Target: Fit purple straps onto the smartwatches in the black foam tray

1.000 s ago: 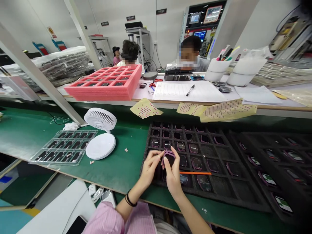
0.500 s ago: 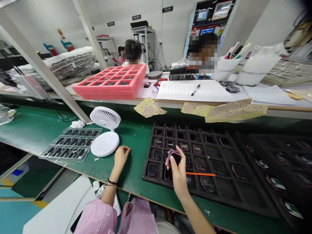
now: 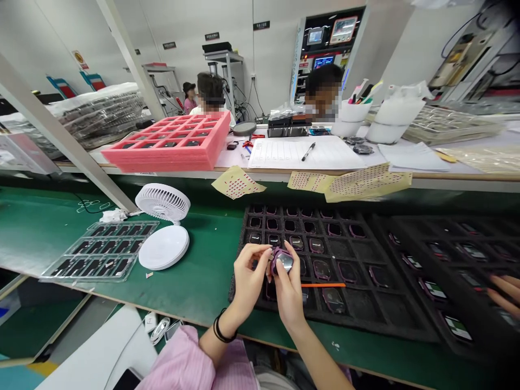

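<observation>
"What do I have?"

"My left hand and right hand are together, both clamped on a smartwatch body in a purple frame, over the left part of a black foam tray."

"Its long axis?"

"Tilted and foreshortened, so I can't call it. Each hand grips one side, about equally near."

"Around it?"

"An orange strip lies just right of my hands. At far right, a co-worker's fingers reach over a second tray."
</observation>
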Motion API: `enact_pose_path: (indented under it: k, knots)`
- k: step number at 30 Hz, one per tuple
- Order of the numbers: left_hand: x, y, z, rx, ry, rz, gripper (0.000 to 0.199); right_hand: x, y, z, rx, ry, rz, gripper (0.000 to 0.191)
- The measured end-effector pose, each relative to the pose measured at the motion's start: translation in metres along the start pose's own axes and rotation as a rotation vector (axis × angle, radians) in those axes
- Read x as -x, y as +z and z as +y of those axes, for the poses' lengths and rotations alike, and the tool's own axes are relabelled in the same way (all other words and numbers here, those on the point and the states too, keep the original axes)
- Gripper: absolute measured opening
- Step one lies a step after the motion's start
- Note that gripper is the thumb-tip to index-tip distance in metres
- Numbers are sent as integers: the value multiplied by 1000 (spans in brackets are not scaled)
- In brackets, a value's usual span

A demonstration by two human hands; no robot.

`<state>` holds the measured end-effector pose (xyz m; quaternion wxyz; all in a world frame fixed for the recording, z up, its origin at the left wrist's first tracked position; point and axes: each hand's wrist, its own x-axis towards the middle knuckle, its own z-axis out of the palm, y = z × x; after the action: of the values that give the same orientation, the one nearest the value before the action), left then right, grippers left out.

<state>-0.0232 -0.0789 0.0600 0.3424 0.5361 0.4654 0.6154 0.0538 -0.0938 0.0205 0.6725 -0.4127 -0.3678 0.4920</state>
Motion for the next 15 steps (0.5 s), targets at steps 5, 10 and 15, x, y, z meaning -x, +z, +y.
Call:
enact_pose_path:
  k: [5,10,15]
  knots:
    - [7,8,-5,126,-83,32,16,1,-2,2,40,10,20,56]
    - [12,12,-4,133,-65,92,15,5,0,-2,70,-28,56,55]
    - [13,15,-7,137,-61,107,14,7,0,-6,90,-37,57,54]
